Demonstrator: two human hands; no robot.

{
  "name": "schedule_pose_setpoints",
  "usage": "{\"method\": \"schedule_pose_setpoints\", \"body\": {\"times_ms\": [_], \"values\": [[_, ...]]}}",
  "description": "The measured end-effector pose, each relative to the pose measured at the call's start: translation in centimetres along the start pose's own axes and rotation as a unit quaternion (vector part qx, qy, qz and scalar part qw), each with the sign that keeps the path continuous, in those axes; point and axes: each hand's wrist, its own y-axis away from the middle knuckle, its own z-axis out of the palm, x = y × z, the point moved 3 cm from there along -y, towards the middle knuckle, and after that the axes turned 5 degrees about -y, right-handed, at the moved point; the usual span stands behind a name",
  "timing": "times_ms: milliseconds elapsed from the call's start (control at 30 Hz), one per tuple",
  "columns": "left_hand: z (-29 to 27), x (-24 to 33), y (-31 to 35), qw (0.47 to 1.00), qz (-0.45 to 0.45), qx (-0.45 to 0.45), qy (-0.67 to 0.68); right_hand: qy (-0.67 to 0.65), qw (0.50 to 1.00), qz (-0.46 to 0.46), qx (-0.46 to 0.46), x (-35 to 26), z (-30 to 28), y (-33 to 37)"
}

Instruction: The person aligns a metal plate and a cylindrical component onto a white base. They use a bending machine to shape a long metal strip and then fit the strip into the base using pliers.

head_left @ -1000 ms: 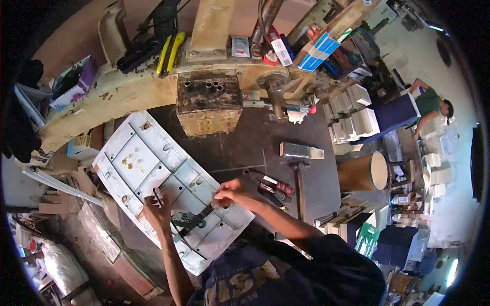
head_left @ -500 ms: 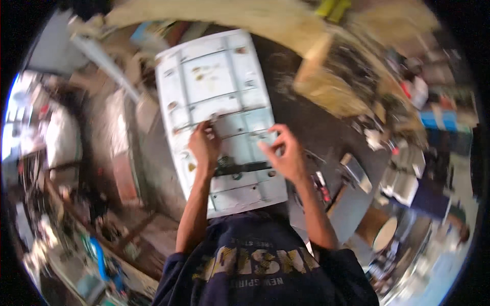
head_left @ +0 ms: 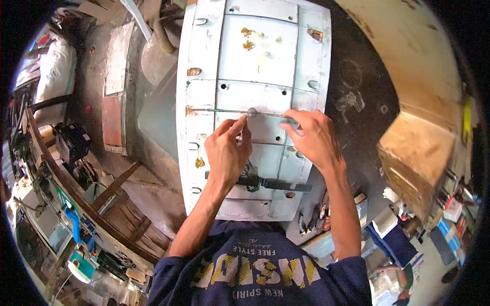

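A: What is seen to be changed?

B: The right hand (head_left: 316, 137) is no longer held by the end of the black bar (head_left: 288, 186), as it is a second earlier; it is now brought to a seam (head_left: 217, 110) across the white panel (head_left: 232, 56).

A: And what is meant by that for the work?

B: Both hands are now gathered along one line, so attention seems to be centred there, with the bar left aside.

A: How are the hands set?

B: The fingertips of the left hand (head_left: 228, 148) are drawn together at a small round piece (head_left: 252, 112); whether it is gripped cannot be told. The right thumb and forefinger are held slightly parted; whether anything thin is pinched cannot be told either.

A: Where is the panel found?

B: It is laid before the person, beside the dark surface (head_left: 352, 66). Earlier it is seen slanted; now it is seen nearly upright, the whole view being turned.
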Motion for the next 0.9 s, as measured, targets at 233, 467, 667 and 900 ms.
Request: {"method": "schedule_pose_setpoints", "body": {"times_ms": [233,467,667,900], "values": [[-0.4,-0.4,0.2,1.0,0.005,0.002,0.018,0.06,0.997,-0.035,0.016,0.9,0.6,-0.4],[0.0,-0.3,-0.4,1.0,0.007,0.007,-0.015,0.066,0.995,-0.059,0.057,1.6,0.9,0.1],[0.0,-0.6,-0.4,1.0,0.013,0.014,-0.02,0.103,0.993,-0.059,0.014,1.2,0.2,-0.7],[0.0,-0.3,-0.4,0.999,0.006,0.005,-0.047,0.074,0.994,-0.078,0.015,1.6,0.3,-0.7]]}}
